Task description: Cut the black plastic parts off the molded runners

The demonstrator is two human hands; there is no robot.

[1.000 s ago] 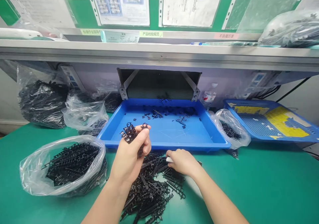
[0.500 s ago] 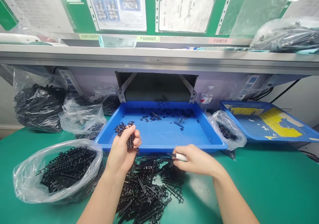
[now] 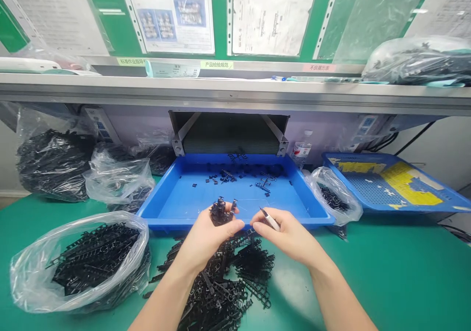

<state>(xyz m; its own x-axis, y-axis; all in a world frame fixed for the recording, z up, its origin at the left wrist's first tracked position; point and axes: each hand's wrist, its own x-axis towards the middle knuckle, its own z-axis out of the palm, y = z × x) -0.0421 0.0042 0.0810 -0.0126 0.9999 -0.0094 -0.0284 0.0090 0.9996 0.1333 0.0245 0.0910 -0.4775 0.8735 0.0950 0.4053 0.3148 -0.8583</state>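
The person's 2 bare hands work low in the middle of the frame, just in front of the near rim of a blue plastic tray (image 3: 158,223). The left hand (image 3: 206,242) is curled shut around a clump of black molded plastic parts (image 3: 221,212), which sticks up above the fingers. The right hand (image 3: 290,235) pinches a slim white-handled tool (image 3: 271,219) between thumb and fingers, its thin tip pointing up and left toward the clump. The tip is too small to tell as a blade or a scribe. The 2 hands sit just apart, not touching. The step in hand looks like close work on these parts, and the next move appears to call for the left hand to hold the clump steady while the tip is brought against it. Beneath the hands, a loose heap of black molded parts (image 3: 217,292) lies on the green tabletop (image 3: 386,277). A clear plastic bag (image 3: 33,282) of similar parts lies open at lower left, and small black pieces (image 3: 228,176) are scattered in the tray. Another clear bag (image 3: 333,193) of black parts sits just right of the tray.
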